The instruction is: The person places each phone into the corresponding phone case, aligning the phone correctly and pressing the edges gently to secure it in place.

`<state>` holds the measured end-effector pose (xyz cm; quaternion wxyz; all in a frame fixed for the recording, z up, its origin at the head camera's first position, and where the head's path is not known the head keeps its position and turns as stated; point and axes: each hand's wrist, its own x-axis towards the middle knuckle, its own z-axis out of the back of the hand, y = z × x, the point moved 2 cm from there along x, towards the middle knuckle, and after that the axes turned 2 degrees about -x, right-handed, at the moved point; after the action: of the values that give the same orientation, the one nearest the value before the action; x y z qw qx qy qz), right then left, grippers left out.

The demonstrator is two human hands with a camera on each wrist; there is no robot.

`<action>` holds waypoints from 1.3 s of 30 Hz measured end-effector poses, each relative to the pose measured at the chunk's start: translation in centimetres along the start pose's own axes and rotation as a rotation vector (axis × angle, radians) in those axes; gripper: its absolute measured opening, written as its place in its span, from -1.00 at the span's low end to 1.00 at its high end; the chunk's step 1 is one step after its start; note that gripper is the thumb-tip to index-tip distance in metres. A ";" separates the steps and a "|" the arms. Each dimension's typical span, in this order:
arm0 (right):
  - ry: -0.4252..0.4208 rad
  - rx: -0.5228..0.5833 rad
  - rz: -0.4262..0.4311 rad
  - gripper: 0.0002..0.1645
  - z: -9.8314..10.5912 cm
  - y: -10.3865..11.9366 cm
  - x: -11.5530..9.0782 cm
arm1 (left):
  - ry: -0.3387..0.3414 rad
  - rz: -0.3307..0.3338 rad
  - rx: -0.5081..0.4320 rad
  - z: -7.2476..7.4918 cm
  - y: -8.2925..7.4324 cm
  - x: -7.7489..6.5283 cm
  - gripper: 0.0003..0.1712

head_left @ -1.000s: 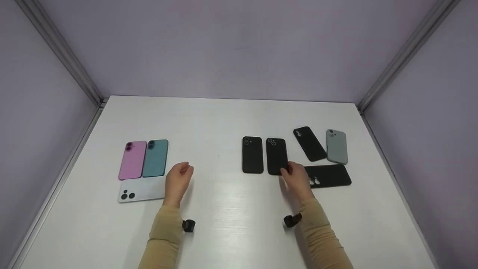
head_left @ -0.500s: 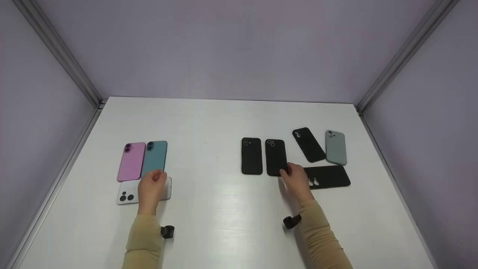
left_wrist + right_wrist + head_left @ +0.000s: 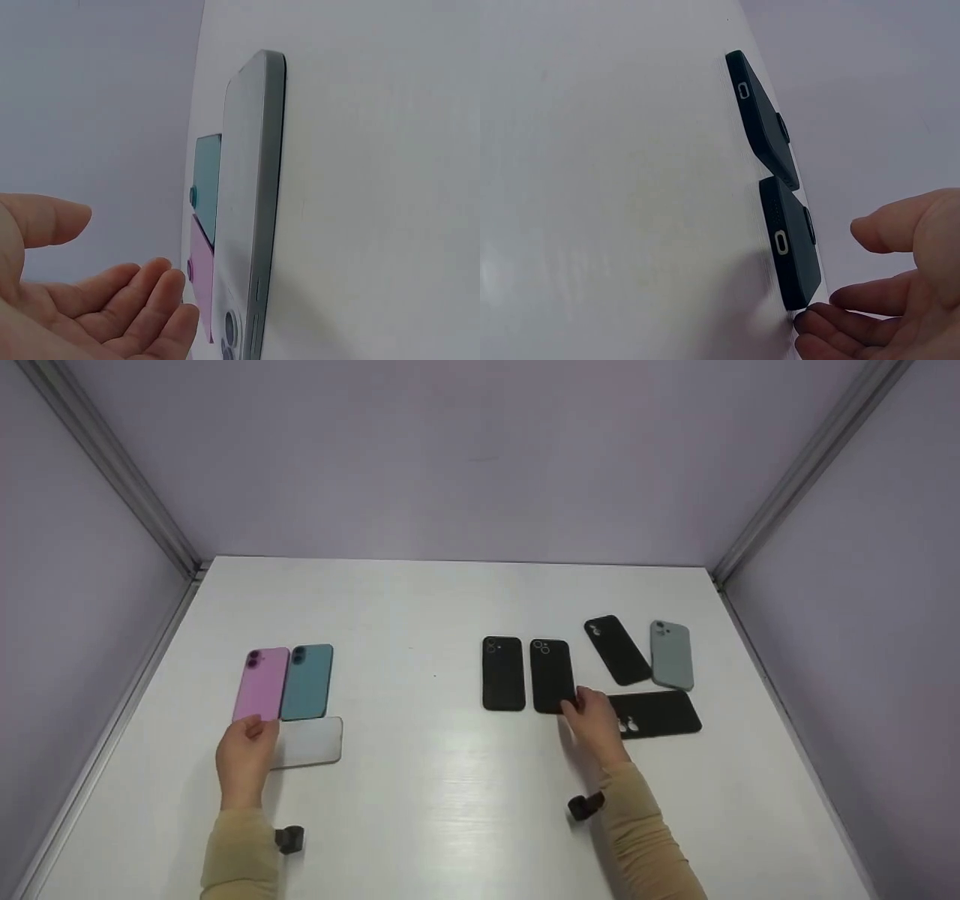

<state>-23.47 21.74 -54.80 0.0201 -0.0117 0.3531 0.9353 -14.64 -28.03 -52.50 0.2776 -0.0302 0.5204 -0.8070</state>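
Note:
My left hand (image 3: 246,761) hovers over the camera end of a white phone (image 3: 311,742); in the left wrist view its thumb and loosely bent fingers stand apart with nothing between them. Just beyond lie a pink phone (image 3: 261,682) and a teal phone (image 3: 307,682), backs up. My right hand (image 3: 596,727) is at the near right corner of a black phone case (image 3: 551,675), fingertips close to it; whether they touch it I cannot tell. Its thumb is well apart from the fingers in the right wrist view. Another black phone case (image 3: 761,120) lies to the left of that one.
Right of my right hand, a black case with a white print (image 3: 660,714) lies crosswise. Behind it are a slanted black case (image 3: 618,650) and a grey-green case (image 3: 672,655). Pale walls (image 3: 480,465) enclose the white table (image 3: 420,810) on three sides.
My left hand has moved left, from beside the white phone's right end to over its camera end. The right hand has stayed at the black phone case.

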 end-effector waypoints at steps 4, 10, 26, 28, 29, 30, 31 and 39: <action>-0.022 0.023 0.004 -0.39 -0.1 0.1 -0.1 | -0.024 0.026 0.032 0.7 0.6 0.3 -0.30; -0.116 0.040 0.099 -0.47 -0.6 0.7 -0.2 | -0.053 0.058 0.094 1.7 1.4 0.6 -0.24; -0.167 -0.005 0.254 -0.37 -2.3 2.6 -1.3 | -0.093 0.036 0.354 2.6 2.6 1.5 -0.15; -0.156 -0.006 0.265 -0.37 -2.5 3.0 -1.5 | -0.082 0.045 0.379 2.7 2.7 1.5 -0.10; -0.152 -0.005 0.272 -0.37 -2.6 3.2 -1.6 | -0.076 0.052 0.388 2.7 2.7 1.5 -0.07; -0.145 -0.003 0.275 -0.37 -2.7 3.3 -1.6 | -0.072 0.058 0.400 2.7 2.7 1.6 -0.04; -0.139 -0.003 0.278 -0.37 -2.9 3.4 -1.6 | -0.068 0.064 0.410 2.7 2.7 1.6 -0.01; -0.125 -0.016 0.314 -0.37 -3.6 4.5 -2.0 | -0.064 0.097 0.507 2.5 2.8 2.1 0.09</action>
<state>-21.62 15.95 -54.43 -0.1044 0.1014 0.3410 0.9287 -14.43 -31.96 -54.25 0.3312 0.0398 0.2931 -0.8960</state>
